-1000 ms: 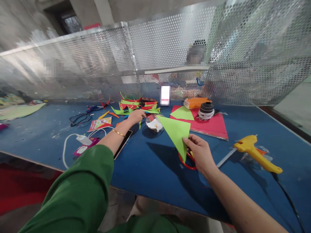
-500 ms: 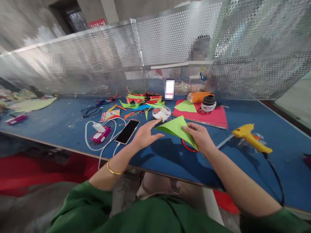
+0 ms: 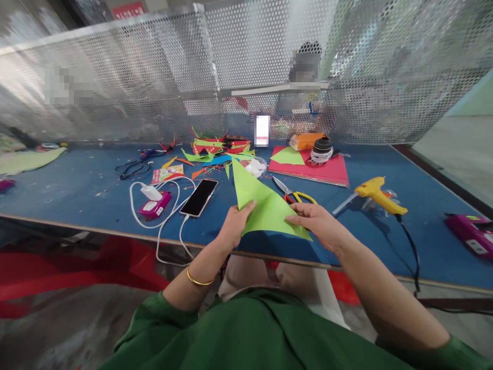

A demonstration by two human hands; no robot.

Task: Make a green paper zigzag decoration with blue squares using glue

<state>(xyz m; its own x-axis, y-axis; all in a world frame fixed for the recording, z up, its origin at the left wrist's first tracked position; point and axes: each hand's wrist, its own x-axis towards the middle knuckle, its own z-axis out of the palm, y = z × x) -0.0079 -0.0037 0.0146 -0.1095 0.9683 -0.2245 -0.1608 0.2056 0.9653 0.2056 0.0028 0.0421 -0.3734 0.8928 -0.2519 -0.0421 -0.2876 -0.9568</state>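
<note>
A light green sheet of paper [image 3: 262,205], roughly triangular and slightly bent, is held up over the table's front edge between both hands. My left hand [image 3: 235,223] pinches its lower left side, thumb on top. My right hand [image 3: 318,221] grips the right side near the lower corner. Just behind the paper lie scissors [image 3: 293,195] with red and yellow handles, partly covered by the sheet and my right fingers. To the right rests a yellow hot glue gun [image 3: 379,195] with a glue stick in it.
A charging phone [image 3: 199,198] and a purple power socket [image 3: 155,205] with looping white cable are on the left. Behind are paper scraps and decorated paper pieces [image 3: 208,146], a red sheet [image 3: 327,172], and a perforated metal screen [image 3: 262,56]. Another purple socket [image 3: 470,234] sits far right.
My left hand has moved onto the paper and now pinches it. The paper has opened out and turned, its point now facing away. The scissors show more, and the view has shifted right.
</note>
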